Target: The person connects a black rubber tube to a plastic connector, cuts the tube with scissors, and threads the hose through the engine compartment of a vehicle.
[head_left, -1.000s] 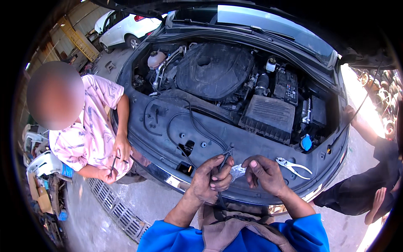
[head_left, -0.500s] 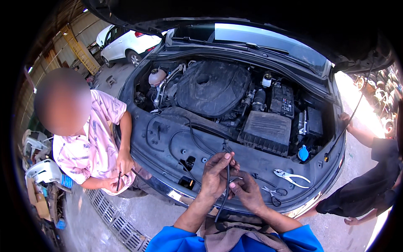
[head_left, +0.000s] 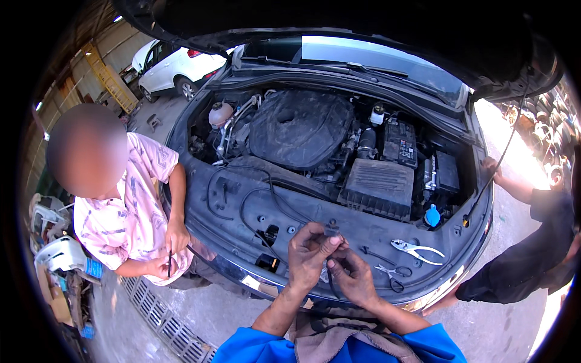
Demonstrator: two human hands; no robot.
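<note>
My left hand and my right hand meet over the front panel of an open car engine bay. Both pinch a thin black cable with a small dark connector at its top end, held between the fingertips. The cable hangs down between my wrists. Pliers and small scissors lie on the panel just right of my right hand.
A person in a pink shirt leans on the car's left side, holding a thin stick. Another person's arm reaches in at the right by the hood prop rod. A white car stands behind. A drain grate runs along the ground.
My hands have come together and risen, gathering the black cable up between the fingertips. The view has shifted slightly closer to the engine bay.
</note>
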